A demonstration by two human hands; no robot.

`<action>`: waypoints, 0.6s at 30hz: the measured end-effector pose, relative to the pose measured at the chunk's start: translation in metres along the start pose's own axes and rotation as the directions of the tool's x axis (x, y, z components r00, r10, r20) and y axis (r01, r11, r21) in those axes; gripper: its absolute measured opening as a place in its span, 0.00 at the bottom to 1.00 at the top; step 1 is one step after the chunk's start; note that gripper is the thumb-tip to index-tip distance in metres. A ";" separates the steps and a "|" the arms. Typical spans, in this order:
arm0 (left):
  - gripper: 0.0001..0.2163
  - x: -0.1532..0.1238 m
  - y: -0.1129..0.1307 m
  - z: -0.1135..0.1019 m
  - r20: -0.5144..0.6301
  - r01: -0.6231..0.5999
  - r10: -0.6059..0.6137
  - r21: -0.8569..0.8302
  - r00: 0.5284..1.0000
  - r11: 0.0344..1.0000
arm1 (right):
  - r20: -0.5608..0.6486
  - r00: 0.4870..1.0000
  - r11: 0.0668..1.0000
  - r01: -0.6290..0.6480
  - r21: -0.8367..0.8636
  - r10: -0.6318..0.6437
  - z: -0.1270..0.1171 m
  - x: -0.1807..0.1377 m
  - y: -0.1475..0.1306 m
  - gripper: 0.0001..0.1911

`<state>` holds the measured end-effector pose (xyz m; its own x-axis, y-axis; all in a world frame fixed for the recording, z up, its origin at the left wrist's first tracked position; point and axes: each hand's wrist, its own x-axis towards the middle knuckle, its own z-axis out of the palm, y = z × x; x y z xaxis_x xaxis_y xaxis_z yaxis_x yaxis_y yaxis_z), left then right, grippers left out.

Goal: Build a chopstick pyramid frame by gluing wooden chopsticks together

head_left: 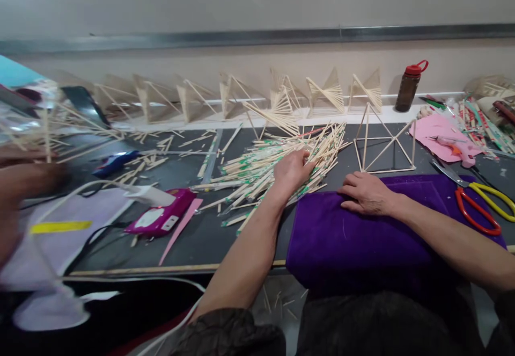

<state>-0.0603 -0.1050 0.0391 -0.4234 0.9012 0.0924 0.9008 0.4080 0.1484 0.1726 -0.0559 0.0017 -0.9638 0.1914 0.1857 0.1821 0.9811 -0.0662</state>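
Pale wood crowds the dark surface (108, 256): a loose heap of wooden sticks (245, 176), many with green-printed wrapping, lies toward twelve o'clock, and the left hand (293, 171) bears on its right part. Whether that grip is closed on any stick I cannot tell, since the fingers are partly lost among them. If one were drawn out hard, its crossing neighbours could roll or catch, and the fanned stick model (281, 120) close behind, at eleven o'clock from that hand, might be shoved over. The right hand (368, 192) lies palm down on the folded purple cloth (341, 238), fingers loosely parted, no object visible in its grip. An open stick frame (395, 139) stands just beyond it at one o'clock; a careless lift of the knuckles could break its thin joints. Scissors (462, 183) with red and yellow handles rest partly on the cloth at three o'clock, so a tug on the fabric, which hangs over the near edge, could drag them along. At about nine o'clock from the left hand, a white plug (156, 196) sits by the magenta power adapter (177, 213); its cable loops toward the near edge, where a snag could pull the unit off
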 end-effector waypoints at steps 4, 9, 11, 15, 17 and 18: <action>0.18 -0.002 -0.005 -0.006 -0.026 0.019 -0.020 -0.004 0.999 1.000 | -0.008 1.000 1.000 -0.003 0.000 0.003 0.000 -0.002 0.001 0.22; 0.21 -0.002 -0.010 -0.010 -0.048 0.017 -0.016 0.021 0.999 1.000 | -0.003 1.000 1.000 0.000 -0.006 0.000 -0.001 -0.002 0.001 0.23; 0.20 -0.001 -0.009 -0.011 -0.051 0.006 -0.003 0.055 0.999 0.998 | 0.012 1.000 1.000 -0.004 -0.008 0.004 -0.002 -0.001 0.000 0.23; 0.20 0.000 -0.004 -0.010 -0.047 -0.011 0.017 0.118 0.999 0.993 | 0.041 0.999 1.000 -0.015 -0.010 0.016 -0.003 0.001 -0.001 0.23; 0.20 -0.001 -0.001 -0.010 -0.039 -0.011 0.016 0.127 0.999 0.992 | 0.048 0.999 1.000 -0.015 -0.006 0.015 -0.004 0.001 -0.001 0.23; 0.19 -0.002 0.001 -0.010 -0.034 -0.013 0.017 0.125 0.999 0.992 | 0.050 0.999 1.000 -0.015 -0.002 0.015 -0.004 0.002 -0.001 0.23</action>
<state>-0.0598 -0.1080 0.0486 -0.4109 0.9026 0.1283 0.9111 0.4115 0.0232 0.1715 -0.0569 0.0063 -0.9696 0.2043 0.1350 0.1968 0.9782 -0.0666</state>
